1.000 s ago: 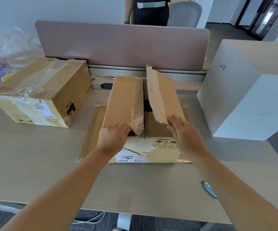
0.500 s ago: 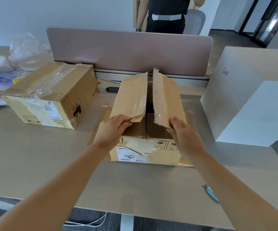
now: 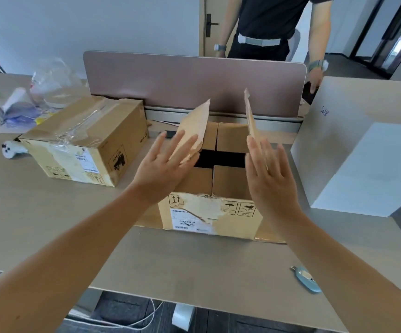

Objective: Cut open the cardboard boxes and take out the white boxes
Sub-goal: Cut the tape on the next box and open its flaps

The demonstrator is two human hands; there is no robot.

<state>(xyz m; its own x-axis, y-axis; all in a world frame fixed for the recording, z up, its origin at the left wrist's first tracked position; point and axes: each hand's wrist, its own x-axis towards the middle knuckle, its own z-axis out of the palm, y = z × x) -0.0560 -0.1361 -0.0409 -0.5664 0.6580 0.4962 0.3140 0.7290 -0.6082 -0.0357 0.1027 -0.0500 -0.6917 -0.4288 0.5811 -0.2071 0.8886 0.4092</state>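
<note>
1. A light wooden desk [image 3: 50,224] fills most of the frame, with a mauve divider panel [image 3: 194,85] standing across its far edge.
2. A large white box [image 3: 362,152] is seen at the right edge of the frame, with blue handwriting near its upper corner.
3. At centre frame an opened cardboard box [image 3: 209,212] rests on the desk; its two long flaps are raised, and a dark gap is visible between the inner flaps (nothing inside can be made out).
4. A second cardboard box [image 3: 86,150], covered with wrinkled tape, is placed at centre left, well apart from the first.
5. A person in dark clothing [image 3: 271,27] is seen behind the divider, at the top of the frame.
6. The left hand [image 3: 168,164] is held spread, with straight fingers laid against the left flap [image 3: 192,126].
7. The right hand [image 3: 269,174] is likewise spread flat, its fingers pressed to the upright right flap [image 3: 251,116]; nothing is pinched by either hand.
8. A blue box cutter [image 3: 306,278] lies at lower right, near the desk's front edge.
</note>
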